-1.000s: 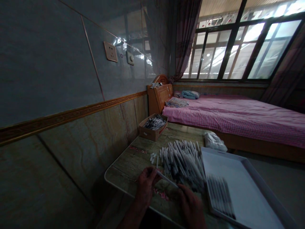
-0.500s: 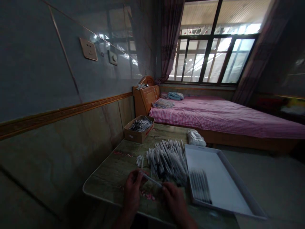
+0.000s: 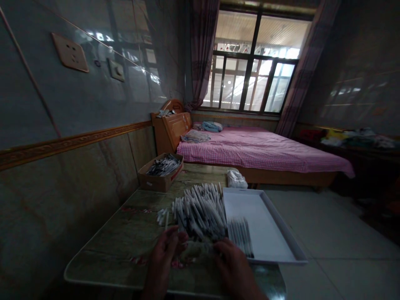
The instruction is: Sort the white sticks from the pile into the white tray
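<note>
Both my hands are low over the near part of the table (image 3: 106, 250). My left hand (image 3: 165, 254) is closed, fingertips pinched together. Facing it, my right hand (image 3: 233, 260) is closed too, with thumb and forefinger together. Between them a slender pale pen shows only as a faint blur, so its ends are hard to make out. Just beyond my hands lies a big heap of white pens (image 3: 201, 210). Left of the heap are several small white pieces (image 3: 161, 216). A row of pens (image 3: 240, 235) lies side by side in a shallow white tray (image 3: 265, 225) at the right.
A cardboard box (image 3: 159, 179) full of dark and white pens stands at the table's far left, near the tiled wall (image 3: 103, 196). A white bundle (image 3: 236, 179) sits behind the tray. Beyond the table is a bed (image 3: 250, 146) with a pink checked cover.
The view has turned right, so everything appears further left. The pen, held plainly between both hands before, is now a faint blur. Both hands stay over the near table.
</note>
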`<state>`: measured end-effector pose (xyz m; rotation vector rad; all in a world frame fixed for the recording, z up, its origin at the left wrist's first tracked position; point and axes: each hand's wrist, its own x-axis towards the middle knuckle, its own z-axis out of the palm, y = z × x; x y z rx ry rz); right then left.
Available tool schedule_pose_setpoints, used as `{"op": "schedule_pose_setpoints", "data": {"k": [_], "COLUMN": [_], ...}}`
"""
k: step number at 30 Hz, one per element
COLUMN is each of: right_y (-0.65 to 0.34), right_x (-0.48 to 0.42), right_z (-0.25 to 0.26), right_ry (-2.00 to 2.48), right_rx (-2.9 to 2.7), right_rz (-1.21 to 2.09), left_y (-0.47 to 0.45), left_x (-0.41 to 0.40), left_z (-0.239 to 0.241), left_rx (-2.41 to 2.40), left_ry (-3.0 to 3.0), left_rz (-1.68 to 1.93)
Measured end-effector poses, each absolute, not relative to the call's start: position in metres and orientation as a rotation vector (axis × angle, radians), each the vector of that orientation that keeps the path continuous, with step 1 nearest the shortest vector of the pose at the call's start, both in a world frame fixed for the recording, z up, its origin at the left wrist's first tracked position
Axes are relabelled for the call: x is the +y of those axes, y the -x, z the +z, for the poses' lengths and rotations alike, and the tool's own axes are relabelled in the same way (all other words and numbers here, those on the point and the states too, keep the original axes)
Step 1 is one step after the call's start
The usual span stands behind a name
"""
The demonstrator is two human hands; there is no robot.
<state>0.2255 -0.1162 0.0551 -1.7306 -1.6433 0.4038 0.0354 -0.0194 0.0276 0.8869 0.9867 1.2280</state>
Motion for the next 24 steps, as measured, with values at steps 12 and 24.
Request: {"op": "schedule_pose_setpoints", "data": {"k": [12,24], "right_y": [-0.363,-0.358], "right_x": [-0.132,-0.119], "right_z": [0.056,0.046], "right_ry": [2.416,2.535], "right_rx": [-1.407,-1.503], "right_rz": [0.370,0.444], "left_y": [0.001,0.006], "left_x": [0.012,0.011], "left_z": [-0.012,-0.020], "left_rx": [1.455,1.468], "left_ry": [-1.344,-1.428], "left_rz": [1.305,1.299]}}
